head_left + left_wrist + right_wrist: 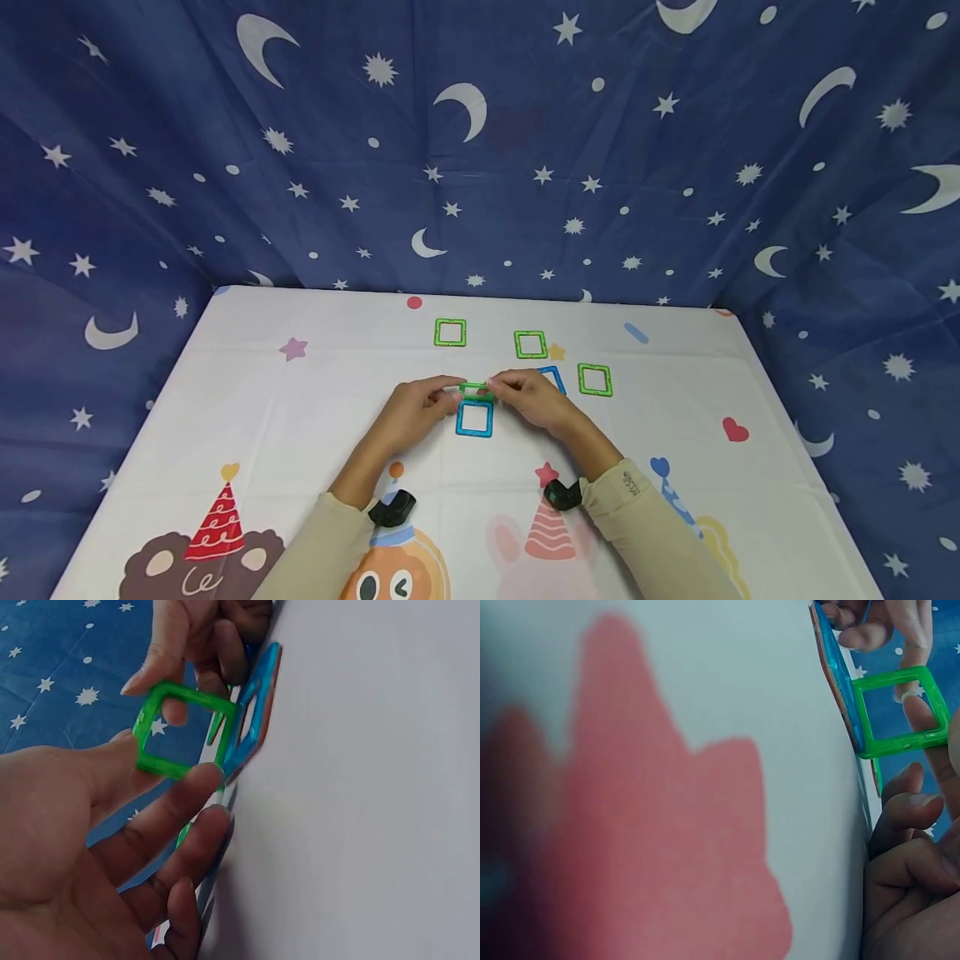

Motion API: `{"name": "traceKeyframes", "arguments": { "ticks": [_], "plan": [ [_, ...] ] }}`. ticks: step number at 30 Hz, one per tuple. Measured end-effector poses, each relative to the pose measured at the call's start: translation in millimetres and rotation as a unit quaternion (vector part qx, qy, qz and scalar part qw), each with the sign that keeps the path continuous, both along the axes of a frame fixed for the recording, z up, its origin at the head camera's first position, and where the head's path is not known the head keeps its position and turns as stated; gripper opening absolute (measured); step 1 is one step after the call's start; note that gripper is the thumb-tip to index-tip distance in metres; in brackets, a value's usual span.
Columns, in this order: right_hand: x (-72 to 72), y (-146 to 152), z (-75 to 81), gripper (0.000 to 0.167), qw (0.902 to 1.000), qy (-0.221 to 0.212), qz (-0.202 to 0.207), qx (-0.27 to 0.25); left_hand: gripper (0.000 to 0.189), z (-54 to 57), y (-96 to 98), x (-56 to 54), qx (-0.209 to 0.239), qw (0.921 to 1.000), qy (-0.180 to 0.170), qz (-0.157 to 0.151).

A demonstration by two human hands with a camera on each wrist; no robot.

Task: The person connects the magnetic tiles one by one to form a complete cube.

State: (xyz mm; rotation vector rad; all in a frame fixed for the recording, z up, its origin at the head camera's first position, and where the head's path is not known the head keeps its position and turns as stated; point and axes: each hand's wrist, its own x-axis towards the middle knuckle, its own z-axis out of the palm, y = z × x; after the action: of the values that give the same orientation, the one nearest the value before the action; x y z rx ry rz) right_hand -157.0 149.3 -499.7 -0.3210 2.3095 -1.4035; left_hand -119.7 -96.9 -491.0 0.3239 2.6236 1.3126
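Note:
In the head view, a green square magnetic tile stands upright along the far edge of a blue square tile that lies flat on the table. My left hand pinches the green tile's left side. On the opposite side, my right hand grips its upper corner between thumb and fingers. Both wrist views show the open green frame meeting the blue tile at an edge. Another blue tile lies just beyond my right hand, which partly hides it.
Three more green square tiles lie flat farther back: one at the left, one in the middle and one at the right. A white cloth with cartoon prints covers the table. Behind it hangs a dark blue star-and-moon curtain.

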Motion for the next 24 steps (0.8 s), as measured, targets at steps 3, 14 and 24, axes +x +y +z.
{"name": "traceKeyframes", "arguments": {
  "ticks": [3,14,24],
  "plan": [
    [0.1,-1,1.7,0.028,1.0000,-0.004,-0.003,-0.004,0.030,0.9,0.6,0.1,0.019,0.9998,-0.007,0.001],
    [0.6,-5,-0.5,0.031,0.9992,-0.013,-0.038,0.000,0.027,0.4,5.5,1.5,-0.006,0.9998,-0.020,0.002],
    [7.2,9,21.6,0.031,0.9970,0.009,-0.069,0.034,0.024,1.4,4.2,2.3,-0.008,0.9994,-0.033,0.002]
  ]
}}
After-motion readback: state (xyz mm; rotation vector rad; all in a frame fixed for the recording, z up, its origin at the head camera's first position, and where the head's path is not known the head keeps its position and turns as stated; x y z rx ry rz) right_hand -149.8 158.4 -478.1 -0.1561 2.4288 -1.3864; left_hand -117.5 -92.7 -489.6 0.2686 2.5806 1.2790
